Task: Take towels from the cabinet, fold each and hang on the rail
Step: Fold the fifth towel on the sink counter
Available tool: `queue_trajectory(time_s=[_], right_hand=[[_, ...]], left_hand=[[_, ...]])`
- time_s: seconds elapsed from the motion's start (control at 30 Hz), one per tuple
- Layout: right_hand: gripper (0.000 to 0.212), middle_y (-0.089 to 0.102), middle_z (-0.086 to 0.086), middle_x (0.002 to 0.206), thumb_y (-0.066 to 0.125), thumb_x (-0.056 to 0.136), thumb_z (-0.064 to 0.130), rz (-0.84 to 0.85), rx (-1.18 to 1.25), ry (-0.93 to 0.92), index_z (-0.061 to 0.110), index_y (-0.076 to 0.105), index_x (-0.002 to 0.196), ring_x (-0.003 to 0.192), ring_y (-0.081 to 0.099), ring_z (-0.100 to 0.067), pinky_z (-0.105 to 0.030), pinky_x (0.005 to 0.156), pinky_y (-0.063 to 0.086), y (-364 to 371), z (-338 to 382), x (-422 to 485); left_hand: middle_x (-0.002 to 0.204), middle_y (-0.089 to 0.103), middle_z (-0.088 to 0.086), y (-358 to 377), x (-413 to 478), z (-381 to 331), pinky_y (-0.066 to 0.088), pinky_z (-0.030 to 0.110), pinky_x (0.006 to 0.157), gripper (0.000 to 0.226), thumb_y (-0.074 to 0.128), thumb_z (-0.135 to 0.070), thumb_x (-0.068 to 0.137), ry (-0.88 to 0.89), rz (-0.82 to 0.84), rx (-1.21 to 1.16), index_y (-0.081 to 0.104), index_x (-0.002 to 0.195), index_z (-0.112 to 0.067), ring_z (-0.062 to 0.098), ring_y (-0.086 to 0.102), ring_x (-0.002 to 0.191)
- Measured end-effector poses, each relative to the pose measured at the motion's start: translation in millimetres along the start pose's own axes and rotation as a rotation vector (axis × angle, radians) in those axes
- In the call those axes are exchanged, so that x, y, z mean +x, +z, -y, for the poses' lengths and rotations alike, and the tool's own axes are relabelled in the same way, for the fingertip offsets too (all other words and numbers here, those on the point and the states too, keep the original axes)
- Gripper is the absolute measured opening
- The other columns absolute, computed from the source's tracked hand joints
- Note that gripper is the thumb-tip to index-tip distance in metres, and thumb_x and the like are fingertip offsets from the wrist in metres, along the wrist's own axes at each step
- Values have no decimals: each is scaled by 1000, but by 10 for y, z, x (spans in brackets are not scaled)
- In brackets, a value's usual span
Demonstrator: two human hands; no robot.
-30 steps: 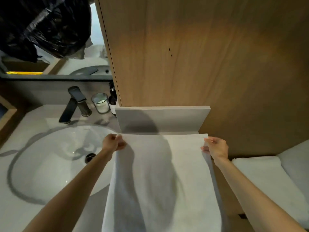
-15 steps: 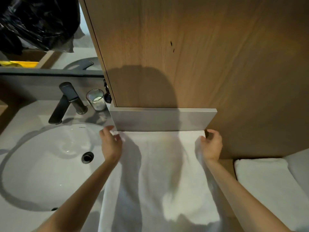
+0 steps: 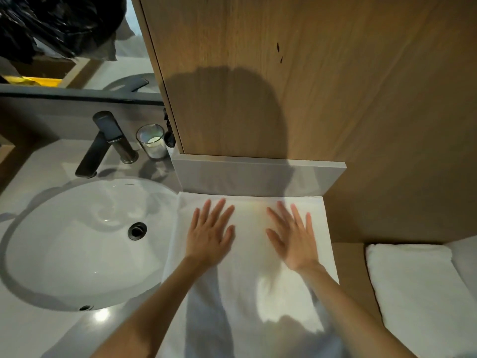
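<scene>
Change since half a second ago: both hands have left the towel's far corners, which they pinched then, and now lie nearer its middle.

- Left hand [image 3: 210, 236]: one. Palm down on the towel, fingers straight and spread, pinching nothing.
- Right hand [image 3: 291, 239]: one. Palm down beside the left, apart from it, fingers straight and spread.
- White towel [image 3: 250, 277]: one under the hands. It lies flat on the counter just right of the basin, its far edge now straight against the foot of the grey ledge [image 3: 258, 177]. Its near end runs out of the bottom of the view.
- Other white towels: two, at the right, well apart from the hands. One is a folded towel [image 3: 413, 285]. The second towel [image 3: 464, 259] is cut off by the frame edge.
- Basin [image 3: 64, 241]: one, white, oval, with one dark drain [image 3: 137, 230].
- Faucet [image 3: 103, 143]: one, dark, behind the basin.
- Glass jar [image 3: 152, 142]: one, beside the faucet.
- Dark bottle [image 3: 169, 130]: one, partly hidden by the wooden panel [image 3: 284, 73].
- Black bag [image 3: 56, 21]: one, top left.
</scene>
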State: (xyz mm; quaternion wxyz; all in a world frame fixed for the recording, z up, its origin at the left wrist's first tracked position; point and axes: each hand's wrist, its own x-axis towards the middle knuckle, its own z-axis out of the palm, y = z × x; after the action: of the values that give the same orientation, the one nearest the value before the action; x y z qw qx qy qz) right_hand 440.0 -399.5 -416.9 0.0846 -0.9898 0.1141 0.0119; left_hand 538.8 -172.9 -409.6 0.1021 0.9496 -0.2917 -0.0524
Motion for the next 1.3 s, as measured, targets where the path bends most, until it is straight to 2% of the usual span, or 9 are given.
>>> queue_trajectory(time_s=[0.27,0.33,0.47,0.57,0.67,0.73,1.0,1.17,1.3], right_hand=[[53,-7,9,162,13,103,50,94,-5,159,38,3,153,149,-13,-17,-44,118,-13,-165,-258,-159],[52,5,0,163,21,104,39,105,107,209,27,15,155,150,-3,-22,-42,119,-8,-197,-54,-142],[51,48,-9,145,23,101,29,-80,233,143,9,53,137,133,46,-33,-47,113,22,-79,628,-399],[53,33,-6,155,21,99,28,0,191,167,17,41,146,144,30,-28,-49,119,11,146,896,-672],[53,17,2,160,14,102,45,4,52,161,32,24,153,148,15,-23,-45,118,5,126,780,-805],[53,7,6,161,8,101,54,14,-16,97,41,13,153,150,4,-21,-45,119,3,86,586,-858],[53,-1,10,162,8,98,54,6,-19,205,48,6,151,149,-9,-12,-43,121,1,-38,-69,-1135],[64,-11,5,162,-11,90,54,80,-10,246,40,-5,152,148,-18,-17,-46,120,-10,-108,48,-1129],[69,-7,-1,162,-7,90,45,65,96,226,25,2,155,149,-13,-23,-43,118,-13,-153,680,-1294]], left_hand=[[160,-3,-5,-109,-159,292,-4,32,119,70,3,-55,93,-105,-19,-83,9,154,-22,16,-7,148],[159,7,4,-156,-167,204,0,31,119,74,3,-50,91,-124,-49,-97,15,152,-11,24,7,148],[147,39,18,-71,-430,-314,14,36,113,57,28,-29,95,-46,-85,-167,39,141,2,37,40,134],[155,25,10,169,-727,-594,8,38,116,53,25,-30,100,-36,-67,-171,31,148,-8,28,27,143],[161,1,-2,240,-839,-541,-1,39,119,54,20,-40,102,-76,-52,-80,12,153,-25,17,-5,148],[161,-4,-7,207,-825,-446,-3,39,119,54,19,-45,101,-64,-37,-75,9,153,-33,13,-11,147],[160,-5,-12,27,-888,-84,-8,32,119,54,16,-47,98,-90,-57,-101,11,151,-40,7,-12,146],[159,-7,-9,-2,-903,-6,-10,29,118,64,1,-50,92,-54,-18,-137,7,153,-31,10,-10,147],[157,21,7,-67,-1111,-247,0,32,119,58,16,-27,95,-38,-111,-153,29,149,-10,27,20,145]])
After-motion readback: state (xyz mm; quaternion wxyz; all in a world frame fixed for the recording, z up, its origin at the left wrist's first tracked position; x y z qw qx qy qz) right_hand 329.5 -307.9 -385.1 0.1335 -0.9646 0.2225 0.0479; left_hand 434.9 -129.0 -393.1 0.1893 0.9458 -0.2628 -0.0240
